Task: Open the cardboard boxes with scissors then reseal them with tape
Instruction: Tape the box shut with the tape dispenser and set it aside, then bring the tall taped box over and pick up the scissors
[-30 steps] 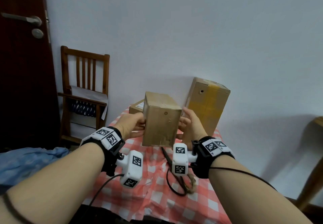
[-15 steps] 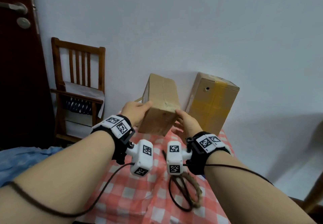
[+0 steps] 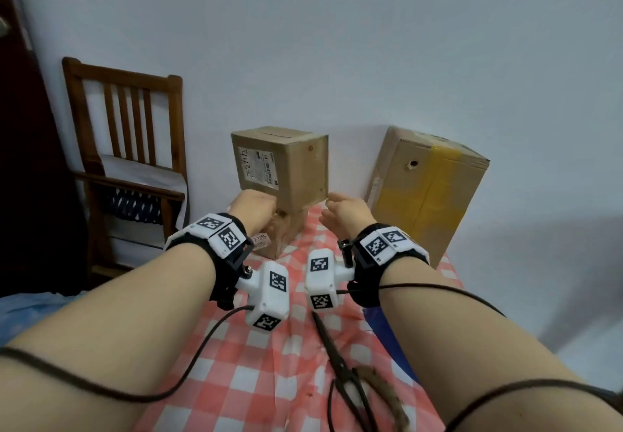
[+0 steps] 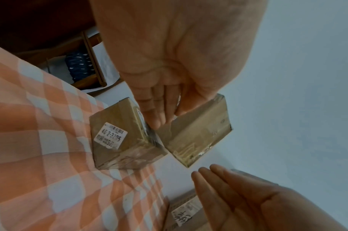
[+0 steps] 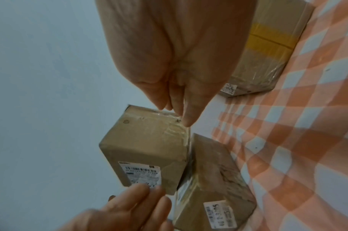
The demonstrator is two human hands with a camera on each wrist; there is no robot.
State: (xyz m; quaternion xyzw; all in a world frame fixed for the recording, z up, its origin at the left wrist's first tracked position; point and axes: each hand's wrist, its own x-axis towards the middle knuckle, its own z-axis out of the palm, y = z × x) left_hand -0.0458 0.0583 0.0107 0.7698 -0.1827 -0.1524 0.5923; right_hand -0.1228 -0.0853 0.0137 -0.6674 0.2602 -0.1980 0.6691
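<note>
Since the earlier frames, both hands have carried the upper box (image 3: pixel 281 165) from mid-air to the back of the counter (image 3: pixel 256 374), and it now stands on the lower box (image 3: pixel 281 234) against the wall. Left hand (image 3: pixel 252 210): fingers straight, tips touching the lower left corner of the upper box; the left wrist view shows the fingers (image 4: pixel 159 109) extended along its edge. Right hand (image 3: pixel 345 211): fingers straight and close together, just beside the lower right corner of the upper box; whether they touch cannot be told. Neither hand is closed round anything. The lower box carries a white label (image 4: pixel 111 135) on its near face. A larger box with yellow tape (image 3: pixel 428 192) leans to the right, apart from the stack. Scissors (image 3: pixel 347 374) lie on the red-and-white checked cloth near the front edge. A wooden chair (image 3: pixel 129 161) stands left of the counter.
</note>
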